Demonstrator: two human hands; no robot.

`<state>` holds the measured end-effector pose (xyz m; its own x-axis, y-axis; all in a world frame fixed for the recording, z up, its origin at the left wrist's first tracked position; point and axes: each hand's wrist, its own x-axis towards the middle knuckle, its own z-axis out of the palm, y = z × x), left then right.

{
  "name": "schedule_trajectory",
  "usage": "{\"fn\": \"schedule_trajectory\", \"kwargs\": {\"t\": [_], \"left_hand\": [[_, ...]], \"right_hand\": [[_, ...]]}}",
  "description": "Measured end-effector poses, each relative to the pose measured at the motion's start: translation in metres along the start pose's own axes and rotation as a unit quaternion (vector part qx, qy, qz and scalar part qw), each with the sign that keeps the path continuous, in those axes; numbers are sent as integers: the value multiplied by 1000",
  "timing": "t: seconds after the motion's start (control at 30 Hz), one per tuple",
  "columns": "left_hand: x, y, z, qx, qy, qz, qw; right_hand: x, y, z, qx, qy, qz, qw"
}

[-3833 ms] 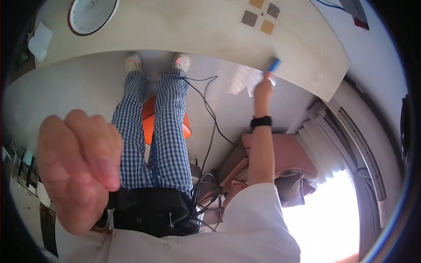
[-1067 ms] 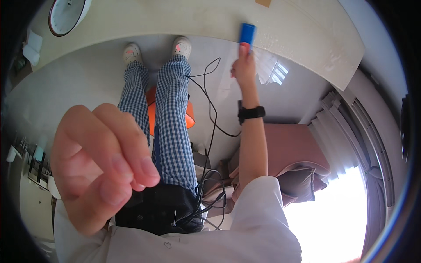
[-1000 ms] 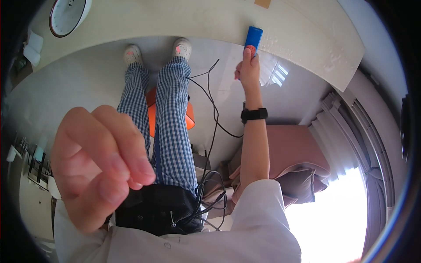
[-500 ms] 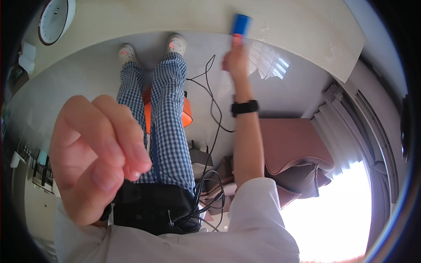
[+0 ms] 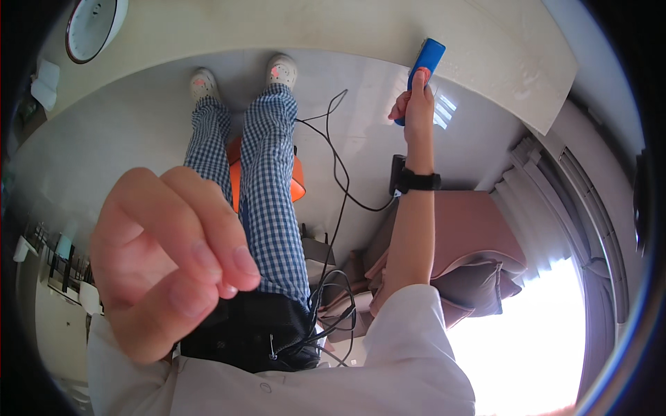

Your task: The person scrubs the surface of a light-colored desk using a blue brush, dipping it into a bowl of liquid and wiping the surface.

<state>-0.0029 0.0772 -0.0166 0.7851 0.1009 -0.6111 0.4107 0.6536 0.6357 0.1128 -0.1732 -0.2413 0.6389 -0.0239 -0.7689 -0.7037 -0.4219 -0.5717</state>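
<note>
My right hand (image 5: 417, 107) reaches out to the table's near edge, its fingers wrapped round a long blue tool (image 5: 431, 57). The tool slants up to the right, with its far end over the table; a pale strip shows along its left side, but its exact kind I cannot make out. Close to the camera, my left hand (image 5: 166, 256) is raised with its fingers curled and the thumb pressed to the fingertips. Nothing shows in its pinch. A black band with a small box (image 5: 409, 180) is on my right wrist, and a cable runs from it.
The cream table (image 5: 277, 24) curves across the top, with a white dark-rimmed bowl (image 5: 92, 31) at its left. A black cable (image 5: 336, 159) loops beside my legs. An orange thing (image 5: 297, 179) lies behind my legs. At right are a pinkish-brown sofa (image 5: 479, 222) and a bright window.
My right hand has moved right and slightly nearer, turning the blue tool to a slant. My left hand has shifted a little right and down, still curled.
</note>
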Motion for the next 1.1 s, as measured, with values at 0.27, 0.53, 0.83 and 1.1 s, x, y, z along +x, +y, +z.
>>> {"fn": "schedule_trajectory", "kwargs": {"t": [0.27,0.53,0.83,1.1], "left_hand": [[-1,-1,-21,-6,12,2,1000],[0,-5,-23,-4,17,-15,1000],[2,-6,-26,0,22,-23,999],[3,-6,-28,5,25,-29,999]], "right_hand": [[-36,-8,26,110,-80,56,989],[-36,0,29,104,-60,60,991],[-31,1,61,142,-9,1,990],[-9,7,71,104,84,-48,990]]}}
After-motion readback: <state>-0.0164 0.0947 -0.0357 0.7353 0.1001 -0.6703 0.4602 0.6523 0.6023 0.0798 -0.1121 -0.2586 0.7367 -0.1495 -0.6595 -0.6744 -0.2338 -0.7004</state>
